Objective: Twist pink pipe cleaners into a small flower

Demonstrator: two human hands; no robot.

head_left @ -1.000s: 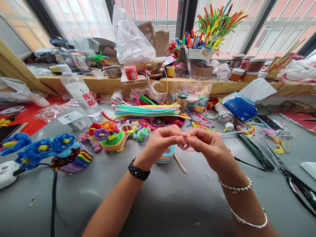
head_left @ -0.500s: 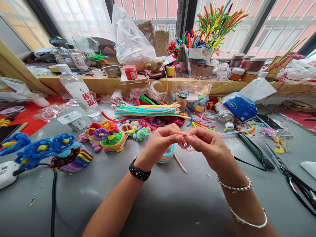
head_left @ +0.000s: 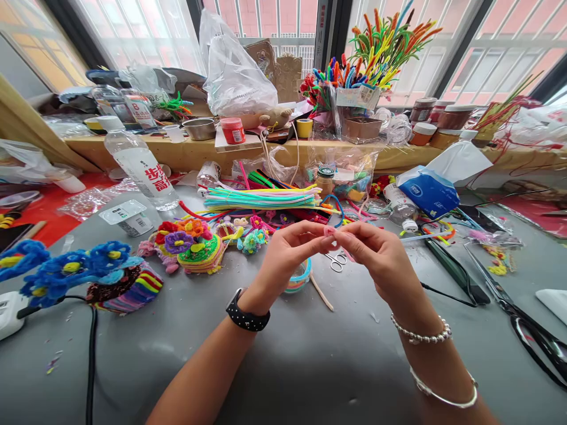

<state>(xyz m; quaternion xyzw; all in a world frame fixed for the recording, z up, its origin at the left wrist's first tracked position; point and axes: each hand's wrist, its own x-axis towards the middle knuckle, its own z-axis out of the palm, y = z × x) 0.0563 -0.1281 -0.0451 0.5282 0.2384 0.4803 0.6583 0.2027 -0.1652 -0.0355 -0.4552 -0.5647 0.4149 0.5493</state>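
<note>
Above the grey table (head_left: 310, 354), my left hand (head_left: 287, 254) and my right hand (head_left: 376, 260) meet fingertip to fingertip. Both pinch a small pink pipe-cleaner piece (head_left: 330, 231) between them; most of it is hidden by the fingers. My left wrist carries a black band, my right wrist two bracelets. Under the hands lie a striped coiled ring (head_left: 299, 280), a thin wooden stick (head_left: 322, 293) and small scissors (head_left: 336, 261). A bundle of pastel pipe cleaners (head_left: 266, 198) lies just beyond.
Finished pipe-cleaner flowers (head_left: 190, 242) and blue flowers (head_left: 66, 271) sit at the left, beside a water bottle (head_left: 137, 162). A tissue pack (head_left: 427, 192), black tongs (head_left: 456, 271) and large scissors (head_left: 531, 336) lie at the right. A cluttered wooden shelf (head_left: 266, 150) runs along the back.
Both hands have risen slightly and shifted the pink piece up; the small scissors under them now show. Nothing else moved.
</note>
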